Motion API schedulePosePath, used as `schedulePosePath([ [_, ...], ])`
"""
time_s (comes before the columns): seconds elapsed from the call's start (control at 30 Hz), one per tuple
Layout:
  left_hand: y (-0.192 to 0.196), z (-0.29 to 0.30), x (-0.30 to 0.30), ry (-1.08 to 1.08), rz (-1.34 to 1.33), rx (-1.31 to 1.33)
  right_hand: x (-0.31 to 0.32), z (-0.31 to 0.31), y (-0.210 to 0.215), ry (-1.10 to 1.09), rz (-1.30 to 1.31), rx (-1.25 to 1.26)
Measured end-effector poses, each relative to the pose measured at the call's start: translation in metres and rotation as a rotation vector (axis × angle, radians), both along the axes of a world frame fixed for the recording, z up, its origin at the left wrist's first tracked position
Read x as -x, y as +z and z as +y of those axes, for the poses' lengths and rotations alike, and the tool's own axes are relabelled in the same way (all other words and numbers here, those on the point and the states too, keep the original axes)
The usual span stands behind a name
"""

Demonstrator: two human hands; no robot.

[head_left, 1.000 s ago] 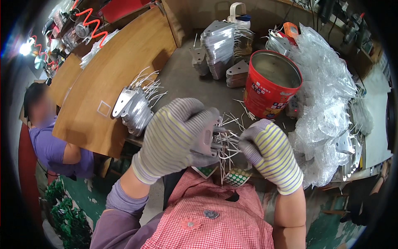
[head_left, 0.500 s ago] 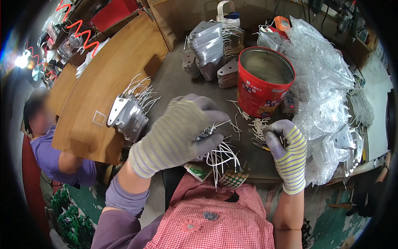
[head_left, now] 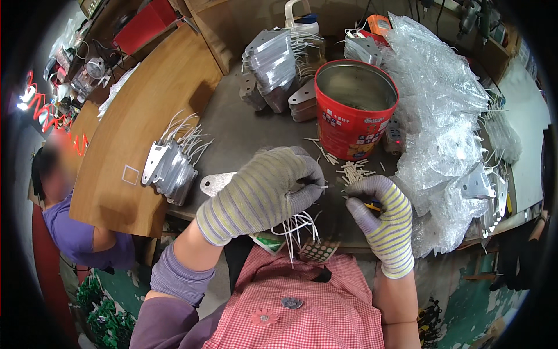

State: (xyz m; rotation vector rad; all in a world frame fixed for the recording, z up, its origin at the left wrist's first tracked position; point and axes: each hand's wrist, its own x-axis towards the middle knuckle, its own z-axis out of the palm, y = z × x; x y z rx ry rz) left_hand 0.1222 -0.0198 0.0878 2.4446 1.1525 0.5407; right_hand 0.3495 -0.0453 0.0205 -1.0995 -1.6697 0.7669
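Note:
My left hand (head_left: 261, 189), in a striped work glove, is closed with a thin white wire end (head_left: 324, 187) sticking out past its fingertips. A silver metal plate with holes (head_left: 216, 184) lies partly hidden beneath that hand. Loose white wires (head_left: 297, 225) hang below it at the table's front edge. My right hand (head_left: 385, 218), gloved alike, is curled with thumb and forefinger close together; whatever they pinch is too small to make out. Short white tube pieces (head_left: 353, 171) lie just beyond it. A yellow-handled tool (head_left: 372, 206) shows behind its thumb.
A red bucket (head_left: 354, 125) stands beyond the tube pieces. Bubble wrap (head_left: 439, 134) heaps up at the right. Stacked metal plates with wires (head_left: 171, 168) sit at the left, more plates (head_left: 270, 64) at the back. A person in purple (head_left: 81, 224) sits beyond the wooden board (head_left: 148, 104).
My left hand has lowered slightly and closed its fingers on a wire end, uncovering the metal plate. My right hand has moved left from the tube pieces toward it. The view has shifted slightly.

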Motion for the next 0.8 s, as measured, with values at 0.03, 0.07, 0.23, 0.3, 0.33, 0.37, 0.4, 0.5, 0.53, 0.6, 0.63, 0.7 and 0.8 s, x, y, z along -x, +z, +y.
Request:
schedulePosePath([
  [0.03,-0.005,-0.003,-0.002,0.055,-0.110,0.027,0.002,0.001,0.000,0.010,0.020,-0.036],
  [0.07,-0.007,-0.005,-0.004,0.110,-0.221,0.054,0.005,0.003,0.000,0.020,0.040,-0.073],
  [0.23,-0.011,-0.007,-0.001,0.074,-0.180,-0.042,0.021,0.007,0.006,0.017,0.004,-0.244],
  [0.3,-0.011,-0.007,0.000,0.053,-0.175,-0.068,0.023,0.007,0.007,0.055,0.091,-0.097],
  [0.33,-0.009,-0.008,-0.002,0.065,-0.220,-0.018,0.023,0.009,-0.001,0.069,0.201,-0.031],
  [0.37,-0.007,-0.009,-0.003,0.076,-0.264,0.033,0.025,0.009,-0.010,0.062,0.384,0.031],
  [0.4,-0.006,-0.010,-0.003,0.083,-0.265,0.030,0.023,0.009,-0.012,0.007,0.410,0.051],
  [0.5,-0.006,-0.010,-0.002,0.109,-0.297,0.029,0.015,0.007,-0.008,-0.080,0.352,0.030],
  [0.53,-0.007,-0.009,-0.002,0.110,-0.282,0.012,0.016,0.008,-0.003,-0.064,0.206,-0.149],
  [0.6,-0.008,-0.009,-0.001,0.104,-0.268,-0.001,0.019,0.012,0.016,-0.027,-0.144,-0.460],
  [0.63,-0.008,-0.009,0.000,0.093,-0.274,0.007,0.020,0.015,0.011,-0.032,-0.217,-0.599],
  [0.7,-0.006,-0.008,-0.001,0.083,-0.279,0.013,0.025,0.020,0.005,-0.077,-0.177,-0.611],
  [0.8,-0.005,-0.008,-0.003,0.095,-0.270,0.049,0.023,0.010,0.000,-0.160,0.298,-0.082],
])
